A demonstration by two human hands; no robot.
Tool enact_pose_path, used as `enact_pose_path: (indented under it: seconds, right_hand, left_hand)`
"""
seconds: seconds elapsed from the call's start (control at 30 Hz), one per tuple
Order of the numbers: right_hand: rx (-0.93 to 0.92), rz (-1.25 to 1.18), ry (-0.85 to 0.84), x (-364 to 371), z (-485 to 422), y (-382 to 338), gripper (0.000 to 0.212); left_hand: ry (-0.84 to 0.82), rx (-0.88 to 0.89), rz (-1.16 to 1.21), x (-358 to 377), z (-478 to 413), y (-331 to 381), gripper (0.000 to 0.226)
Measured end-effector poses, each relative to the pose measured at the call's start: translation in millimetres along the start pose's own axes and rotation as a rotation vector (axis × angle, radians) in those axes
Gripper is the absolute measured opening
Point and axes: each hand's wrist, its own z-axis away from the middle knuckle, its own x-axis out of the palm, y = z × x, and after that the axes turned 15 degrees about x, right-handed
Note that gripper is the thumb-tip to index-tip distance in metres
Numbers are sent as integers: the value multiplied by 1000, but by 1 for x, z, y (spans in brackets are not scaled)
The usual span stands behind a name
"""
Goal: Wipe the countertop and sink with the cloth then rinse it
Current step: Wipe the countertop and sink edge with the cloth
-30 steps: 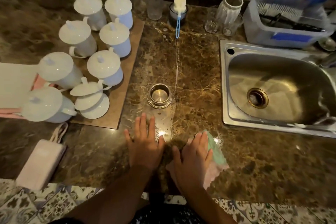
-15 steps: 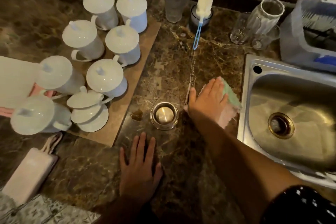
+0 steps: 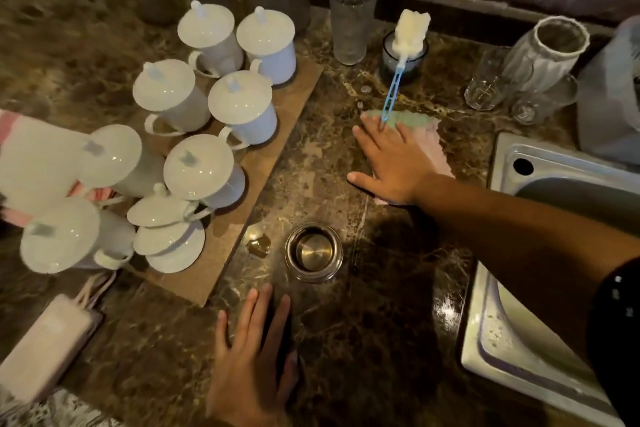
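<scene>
A pink and green cloth [image 3: 431,135] lies flat on the dark marble countertop [image 3: 374,322], far from me, just left of the steel sink [image 3: 502,350]. My right hand [image 3: 391,158] presses down on the cloth with fingers spread, the arm stretched across the sink's corner. The blue handle of a sponge brush [image 3: 393,94] crosses over the fingertips. My left hand [image 3: 251,360] rests flat on the countertop near its front edge, fingers apart, holding nothing.
A small steel ring bowl [image 3: 313,251] sits between my hands. Several white lidded cups [image 3: 239,107] stand on a brown board [image 3: 277,146] to the left. Glasses [image 3: 349,17] and a white jar [image 3: 543,55] line the back. A white pouch [image 3: 45,347] lies front left.
My right hand has pushed the cloth away from me, from the front edge up past the steel bowl to the brush handle. My left hand has stayed flat in place.
</scene>
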Motion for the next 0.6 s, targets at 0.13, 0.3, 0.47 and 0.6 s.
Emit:
enact_pose_path:
  seconds: [0.13,0.3,0.47,0.6]
  right_hand:
    - [-117,-25,-11,9,51,-7,97]
    - [-187,-9,-81,24,121,-24,97]
    - [-202,-24,-103,38,189,-46,98]
    - [-172,-53,-126,43,243,-69,100]
  left_hand:
    - [-58,-4,-2,-2,-1,0,78]
    - [-62,-21,33,-2,0,1,75]
    - [-10,1,54,-4,1,4,73]
    - [-15,-23,46,-6,-2,5,72]
